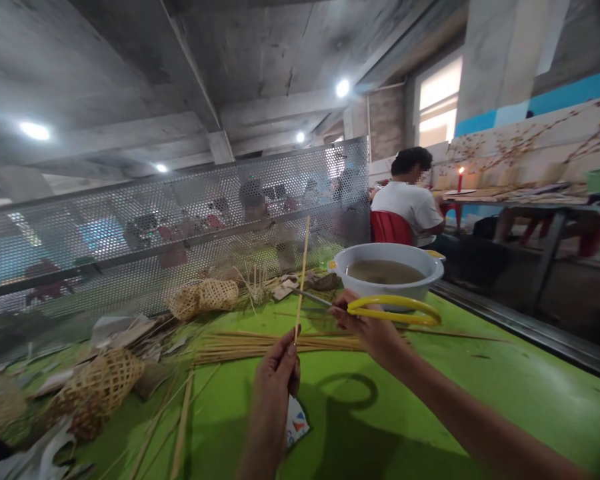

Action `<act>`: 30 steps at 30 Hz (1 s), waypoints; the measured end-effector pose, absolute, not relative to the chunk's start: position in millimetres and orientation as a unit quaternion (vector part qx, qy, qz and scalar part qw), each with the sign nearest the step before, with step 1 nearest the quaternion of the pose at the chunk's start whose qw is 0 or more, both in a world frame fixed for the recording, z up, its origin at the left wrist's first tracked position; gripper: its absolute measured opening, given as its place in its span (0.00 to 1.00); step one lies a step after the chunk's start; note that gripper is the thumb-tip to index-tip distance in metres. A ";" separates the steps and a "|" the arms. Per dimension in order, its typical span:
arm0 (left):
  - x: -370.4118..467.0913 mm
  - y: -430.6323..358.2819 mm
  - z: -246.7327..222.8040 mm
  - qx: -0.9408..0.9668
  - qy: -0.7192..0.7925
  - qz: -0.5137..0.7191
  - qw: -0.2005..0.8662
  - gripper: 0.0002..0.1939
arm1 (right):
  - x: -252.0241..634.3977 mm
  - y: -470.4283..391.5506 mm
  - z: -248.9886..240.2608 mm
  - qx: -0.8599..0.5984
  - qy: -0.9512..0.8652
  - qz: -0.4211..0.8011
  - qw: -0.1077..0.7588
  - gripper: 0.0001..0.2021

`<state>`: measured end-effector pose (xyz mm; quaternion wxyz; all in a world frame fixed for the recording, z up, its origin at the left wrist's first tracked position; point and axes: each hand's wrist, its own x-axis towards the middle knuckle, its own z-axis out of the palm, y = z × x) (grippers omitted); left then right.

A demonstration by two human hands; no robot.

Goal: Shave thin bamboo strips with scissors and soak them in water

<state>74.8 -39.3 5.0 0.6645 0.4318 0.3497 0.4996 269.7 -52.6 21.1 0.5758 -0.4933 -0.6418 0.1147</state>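
My left hand (281, 365) pinches the lower end of a thin pale strip (303, 270), which stands nearly upright. In my right hand (363, 323) are scissors with yellow handles (395, 310); the fingers close round them near the pivot. The blades point left and lie at the strip, a little above my left fingertips. Whether they touch it cannot be made out. Beneath both hands a bundle of long strips (260, 345) lies across the green table (430, 413). A white and blue printed scrap (297, 423) is beside my left wrist.
A white basin of murky water (387, 290) stands behind my right hand. Woven pieces (105, 383) and loose scraps lie at the left. A perforated metal screen (180, 233) borders the far side. A person (409, 200) sits beyond, near a lit red candle (461, 180).
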 end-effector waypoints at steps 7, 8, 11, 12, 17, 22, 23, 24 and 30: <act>74.0 -34.5 6.0 0.369 0.356 0.503 0.696 0.33 | 264.2 -59.0 8.1 -0.518 -0.705 0.115 0.470 0.15; 74.1 -34.7 6.3 0.370 0.351 0.498 0.701 0.33 | 263.6 -59.8 9.1 -0.518 -0.707 0.114 0.468 0.15; 74.2 -37.1 8.2 0.373 0.349 0.485 0.710 0.33 | 263.8 -60.9 13.5 -0.534 -0.691 0.079 0.481 0.15; 74.0 -37.9 8.8 0.374 0.349 0.484 0.710 0.33 | 263.8 -61.2 14.5 -0.542 -0.683 0.065 0.486 0.15; 71.7 -38.1 8.1 0.364 0.333 0.499 0.712 0.30 | 257.2 -65.3 14.0 -0.530 -0.709 0.083 0.458 0.15; 72.5 -39.2 9.7 0.367 0.323 0.487 0.724 0.30 | 257.7 -64.5 14.9 -0.539 -0.692 0.084 0.472 0.16; 72.8 -39.7 10.6 0.364 0.323 0.484 0.727 0.31 | 258.7 -63.4 14.8 -0.545 -0.682 0.079 0.481 0.16; 72.9 -40.0 11.3 0.361 0.324 0.484 0.729 0.31 | 259.2 -62.5 14.2 -0.547 -0.676 0.075 0.488 0.17; 70.7 -38.9 8.7 0.341 0.306 0.503 0.733 0.26 | 250.7 -64.6 9.3 -0.550 -0.699 0.114 0.442 0.14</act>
